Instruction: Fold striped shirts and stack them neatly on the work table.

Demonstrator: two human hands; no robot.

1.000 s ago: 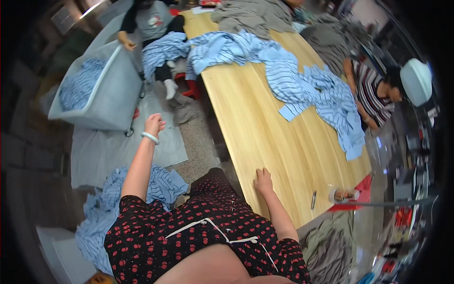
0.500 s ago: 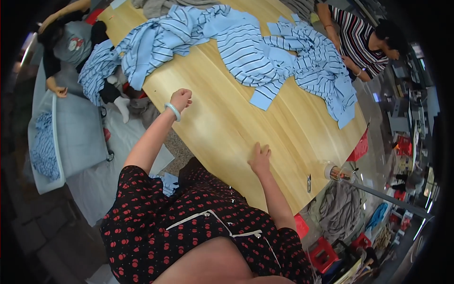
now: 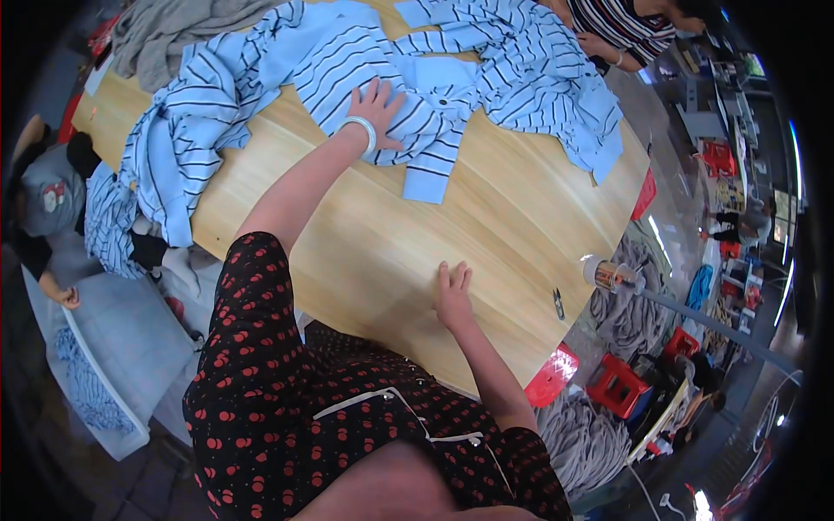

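My left hand (image 3: pixel 375 104) reaches far across the wooden table (image 3: pixel 486 217) and lies flat, fingers spread, on a blue-and-white striped shirt (image 3: pixel 417 95) in the pile of striped garments. A pale bangle circles that wrist. My right hand (image 3: pixel 453 293) rests palm down on bare wood near the table's near edge, holding nothing.
More striped shirts (image 3: pixel 182 139) hang over the table's left edge, and a grey garment (image 3: pixel 165 22) lies at the far left. A person in a striped top (image 3: pixel 621 22) works at the far side. Another person (image 3: pixel 43 200) sits low at left. Small snips (image 3: pixel 558 302) and a thread cone (image 3: pixel 608 274) sit right.
My left hand has moved from the table's left edge forward onto the striped shirt. My right hand stays planted on the wood. The view has shifted toward the table.
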